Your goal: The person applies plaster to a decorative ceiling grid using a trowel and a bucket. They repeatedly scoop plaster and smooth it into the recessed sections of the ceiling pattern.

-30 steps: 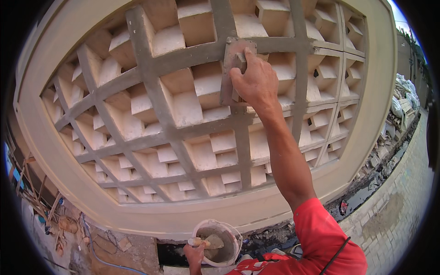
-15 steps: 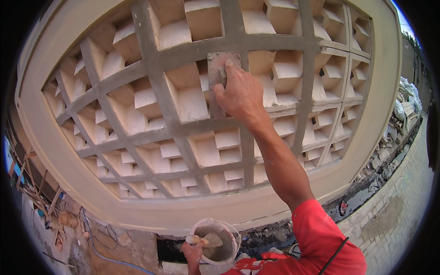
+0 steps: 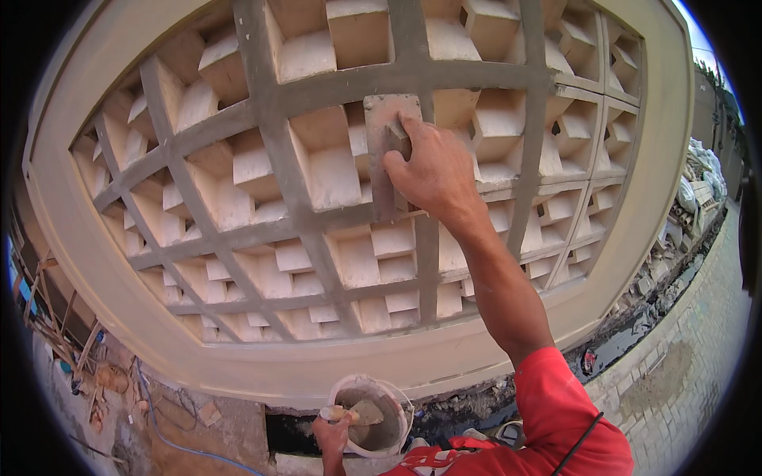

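My right hand [image 3: 436,170] grips a rectangular plastering trowel [image 3: 382,178], thumb and fingers round its handle. The flat plate, smeared with grey, lies over a vertical strip of the pale block lattice wall [image 3: 325,163]; whether it touches all along cannot be made out. Grey mortar [image 3: 337,91] coats many of the strips between the hollow blocks. Low down, my left hand [image 3: 331,435] is closed round the wooden handle of a small pointing trowel [image 3: 367,412]. Its blade sits over the mouth of a whitish bucket [image 3: 402,424] with grey mortar on its inside.
A smooth beige frame [image 3: 270,373] borders the lattice. Rubble and bags [image 3: 698,186] are heaped at the far right, beside paving [image 3: 635,404]. A blue hose [image 3: 171,436] and wooden sticks [image 3: 83,349] lie at the left. A dark trench [image 3: 290,432] runs below the wall.
My right hand and the plastering trowel have shifted slightly right and down over the strip. The left hand keeps its hold on the pointing trowel at the bucket.
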The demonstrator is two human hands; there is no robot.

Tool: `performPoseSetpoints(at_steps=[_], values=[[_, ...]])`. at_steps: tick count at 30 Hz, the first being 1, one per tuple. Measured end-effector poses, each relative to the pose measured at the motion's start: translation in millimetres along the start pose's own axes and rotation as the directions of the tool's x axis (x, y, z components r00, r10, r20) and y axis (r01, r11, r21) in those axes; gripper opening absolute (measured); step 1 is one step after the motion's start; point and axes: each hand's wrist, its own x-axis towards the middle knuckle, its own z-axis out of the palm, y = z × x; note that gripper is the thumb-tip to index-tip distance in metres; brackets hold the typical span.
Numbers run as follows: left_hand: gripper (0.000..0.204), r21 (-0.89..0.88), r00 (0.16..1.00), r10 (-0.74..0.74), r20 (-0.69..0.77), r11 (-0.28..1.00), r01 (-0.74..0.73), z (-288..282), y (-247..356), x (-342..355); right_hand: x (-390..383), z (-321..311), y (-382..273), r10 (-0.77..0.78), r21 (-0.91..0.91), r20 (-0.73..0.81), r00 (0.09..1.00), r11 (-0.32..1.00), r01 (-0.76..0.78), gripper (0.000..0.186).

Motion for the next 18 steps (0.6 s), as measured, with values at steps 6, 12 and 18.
performPoseSetpoints(at_steps=[6,12,18], values=[[0.025,0.042,0.995,0.088,0.037,0.995,-0.089,2.4,0.2,7.2,38.4,-2.4,-3.0,0.059,-0.044,-0.136,0.989,0.997,-0.065,0.060],[0.026,0.066,0.999,0.027,0.024,0.997,-0.029,2.2,12.2,-4.2,15.2,-11.1,-12.6,0.008,0.013,0.021,1.000,1.000,-0.008,0.057],[0.026,0.083,0.996,0.081,0.047,0.993,-0.085,3.7,-0.4,4.4,39.1,-5.7,-9.3,0.093,-0.037,-0.086,0.992,0.995,-0.096,0.057]])
